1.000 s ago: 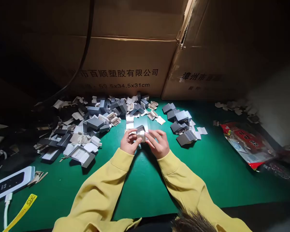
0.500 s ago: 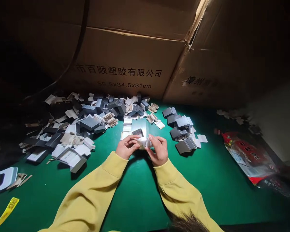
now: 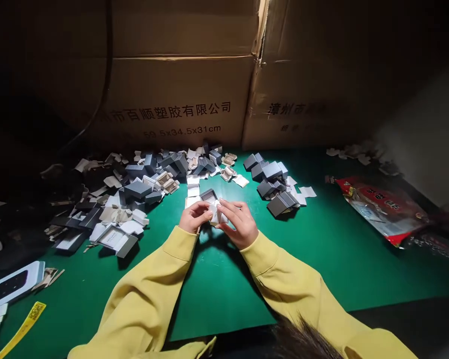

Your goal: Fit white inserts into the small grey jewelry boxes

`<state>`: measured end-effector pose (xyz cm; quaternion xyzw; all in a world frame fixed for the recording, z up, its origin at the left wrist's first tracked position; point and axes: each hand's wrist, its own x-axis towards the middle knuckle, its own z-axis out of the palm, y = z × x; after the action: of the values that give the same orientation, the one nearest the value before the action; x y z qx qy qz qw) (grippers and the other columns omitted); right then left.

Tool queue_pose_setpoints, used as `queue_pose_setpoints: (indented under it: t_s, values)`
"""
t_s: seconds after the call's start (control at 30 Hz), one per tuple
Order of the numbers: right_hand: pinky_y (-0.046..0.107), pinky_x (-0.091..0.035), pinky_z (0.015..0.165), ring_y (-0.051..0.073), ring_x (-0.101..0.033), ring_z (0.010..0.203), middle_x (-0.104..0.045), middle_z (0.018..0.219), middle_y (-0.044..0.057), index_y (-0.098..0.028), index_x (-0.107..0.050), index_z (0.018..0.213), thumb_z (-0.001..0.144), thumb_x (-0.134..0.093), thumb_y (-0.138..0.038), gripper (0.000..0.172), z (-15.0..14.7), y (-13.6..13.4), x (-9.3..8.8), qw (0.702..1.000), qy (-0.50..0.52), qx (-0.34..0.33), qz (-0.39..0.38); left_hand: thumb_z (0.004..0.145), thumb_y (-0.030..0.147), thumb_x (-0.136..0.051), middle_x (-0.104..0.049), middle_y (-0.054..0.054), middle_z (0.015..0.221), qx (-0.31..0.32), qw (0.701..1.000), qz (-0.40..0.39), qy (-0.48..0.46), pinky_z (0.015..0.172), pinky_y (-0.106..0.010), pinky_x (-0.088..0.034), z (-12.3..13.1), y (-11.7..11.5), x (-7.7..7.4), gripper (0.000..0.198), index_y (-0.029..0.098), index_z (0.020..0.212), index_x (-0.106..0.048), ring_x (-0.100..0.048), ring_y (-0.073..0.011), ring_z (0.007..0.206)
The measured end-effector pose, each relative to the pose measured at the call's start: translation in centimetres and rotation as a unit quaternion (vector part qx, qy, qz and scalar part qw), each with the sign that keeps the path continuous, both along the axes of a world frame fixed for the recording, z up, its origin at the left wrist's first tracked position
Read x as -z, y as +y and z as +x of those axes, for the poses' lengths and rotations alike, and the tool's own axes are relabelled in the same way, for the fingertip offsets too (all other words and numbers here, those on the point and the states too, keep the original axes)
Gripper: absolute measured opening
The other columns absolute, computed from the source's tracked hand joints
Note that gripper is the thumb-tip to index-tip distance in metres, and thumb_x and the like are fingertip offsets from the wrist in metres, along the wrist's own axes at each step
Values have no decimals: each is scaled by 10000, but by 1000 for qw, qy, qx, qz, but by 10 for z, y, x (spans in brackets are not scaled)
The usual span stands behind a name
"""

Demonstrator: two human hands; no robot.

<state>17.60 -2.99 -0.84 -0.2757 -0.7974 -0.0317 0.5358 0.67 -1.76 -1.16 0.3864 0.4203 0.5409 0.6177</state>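
Green table [image 3: 217, 304] lies under our hands, and a big brown carton [image 3: 179, 82] stands at the far side. Our left hand [image 3: 194, 217] and right hand [image 3: 242, 224] pinch a little white card piece [image 3: 216, 214] mid-table, by the near end of an open grey box [image 3: 209, 196]. We seem to be shaping or fitting it, which calls for gentle, steady fingers. The grey box faces up, its long side seeming to run far left to near right. Fingers hide the card's long way.

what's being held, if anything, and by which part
A small white card piece, by its sides: left hand at one, right hand at the other.
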Motion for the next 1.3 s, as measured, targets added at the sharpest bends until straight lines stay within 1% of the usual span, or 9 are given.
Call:
queue_pose_setpoints:
  t_s: [0.2, 0.33, 0.5, 0.7, 0.83, 1.03, 1.1, 1.2, 1.3]
  values:
    - [424, -525, 858, 259, -593, 1095, -585, 1287, 154, -176, -421, 1405, 891, -549, -278, 540, -2, -9, -1, 997, -16, 26, -64, 433, 307, -879, -638, 10, 596, -48, 998, 9, -29, 546, -217, -475, 0, 6, 10, 421, 157, 783, -701, -574, -96, 535]
    - [405, -542, 839, 247, -610, 1052, -621, 1241, 136, -191, -301, 1466, 873, -576, -277, 659, 3, -7, 4, 998, -5, 2, -70, 492, 294, -859, -596, 35, 557, -89, 995, 47, -23, 458, -179, -416, 4, 1, 3, 459, 186, 916, -720, -530, -72, 478]
    - [390, -563, 766, 244, -638, 944, -672, 1134, 137, -183, -346, 1443, 850, -613, -280, 658, 9, -5, 5, 999, -1, 6, -46, 520, 274, -855, -612, 15, 582, -32, 998, 51, -2, 470, -201, -441, 14, -10, -7, 460, 191, 956, -733, -544, -86, 489]
    - [391, -567, 786, 240, -637, 954, -665, 1151, 126, -180, -335, 1449, 852, -569, -223, 643, 8, -7, 6, 999, -4, 27, -33, 477, 298, -875, -571, 31, 532, -51, 996, 40, -58, 496, -205, -446, 24, -12, -2, 440, 190, 885, -747, -524, -76, 483]
    - [416, -559, 807, 252, -632, 993, -643, 1196, 145, -157, -322, 1452, 840, -548, -179, 653, 8, -7, 7, 999, -12, 21, -30, 484, 305, -870, -560, 35, 516, -47, 997, 26, -48, 507, -212, -452, 25, -11, -2, 402, 182, 846, -744, -532, -85, 493]
    - [386, -546, 838, 236, -610, 1046, -641, 1207, 118, -184, -457, 1375, 824, -548, -172, 559, 10, -7, 2, 997, 1, 34, -70, 495, 375, -852, -621, -1, 591, -46, 998, 27, 14, 549, -243, -480, 24, -12, -4, 400, 156, 798, -710, -570, -117, 550]
    - [384, -540, 854, 230, -612, 1036, -657, 1176, 106, -198, -483, 1354, 821, -546, -167, 538, 10, -7, 1, 997, 13, 42, -67, 520, 373, -842, -618, 4, 598, -45, 998, 34, 24, 568, -236, -482, 24, -13, -5, 416, 153, 842, -698, -572, -112, 562]
    - [390, -539, 853, 231, -618, 1011, -673, 1132, 107, -197, -505, 1335, 821, -555, -181, 517, 10, -7, 1, 997, 28, 34, -64, 566, 351, -824, -597, 28, 606, -28, 999, 30, 10, 572, -222, -472, 25, -16, -8, 507, 166, 1009, -661, -553, -93, 543]
    - [412, -537, 855, 244, -620, 1028, -662, 1154, 117, -198, -514, 1326, 838, -549, -229, 490, 11, -7, 1, 996, 10, 28, -84, 553, 348, -823, -567, 46, 586, -16, 999, 14, -24, 540, -214, -447, 26, -15, -9, 619, 171, 1104, -603, -528, -87, 512]
